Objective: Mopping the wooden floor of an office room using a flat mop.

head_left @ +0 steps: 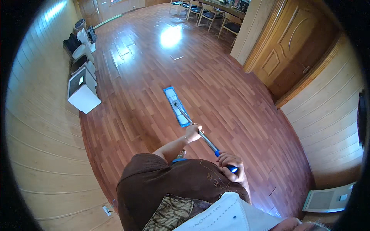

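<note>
Both of my hands are closed round the pole of a flat mop [209,142]. My left hand [193,132] grips the bare metal shaft lower down, nearer the mop head. Up at the blue grip end, my right hand [231,165] is wrapped round the handle close to my body. The long narrow mop head [172,98], pale on top with a blue fringe, lies flat on the wood-plank floor [219,92] ahead of me.
Along the left wall stand a white cabinet [85,102] and several white and dark items beyond it. Wooden chairs [231,26] line a long table at the far right. On the right is a wooden door [287,46]; a pale panelled unit [327,198] sits at lower right.
</note>
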Demonstrator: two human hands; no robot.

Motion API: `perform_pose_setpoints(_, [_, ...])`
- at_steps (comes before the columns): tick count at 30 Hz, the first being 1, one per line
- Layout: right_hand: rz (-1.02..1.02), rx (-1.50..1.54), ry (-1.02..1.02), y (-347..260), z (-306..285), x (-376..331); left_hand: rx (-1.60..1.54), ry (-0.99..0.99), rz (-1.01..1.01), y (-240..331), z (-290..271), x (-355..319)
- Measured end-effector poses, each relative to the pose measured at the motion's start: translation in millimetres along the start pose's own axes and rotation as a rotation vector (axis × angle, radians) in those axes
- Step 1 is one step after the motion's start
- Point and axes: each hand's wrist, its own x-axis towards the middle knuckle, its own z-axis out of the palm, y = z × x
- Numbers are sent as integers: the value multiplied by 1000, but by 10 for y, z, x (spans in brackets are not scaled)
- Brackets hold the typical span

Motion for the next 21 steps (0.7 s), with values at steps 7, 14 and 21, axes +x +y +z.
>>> perform_pose_setpoints(7, [94, -72, 132, -757, 13, 232, -189, -78, 210, 532, -368, 194])
perform_pose_setpoints(14, [-20, -255, 328, -1864, 465, 837, -289, -373, 350, 1307, -1256, 377])
perform_pose_setpoints(21, [-403, -455, -35, -2389, 1027, 1821, -450, -663, 614, 1550, -2063, 550])
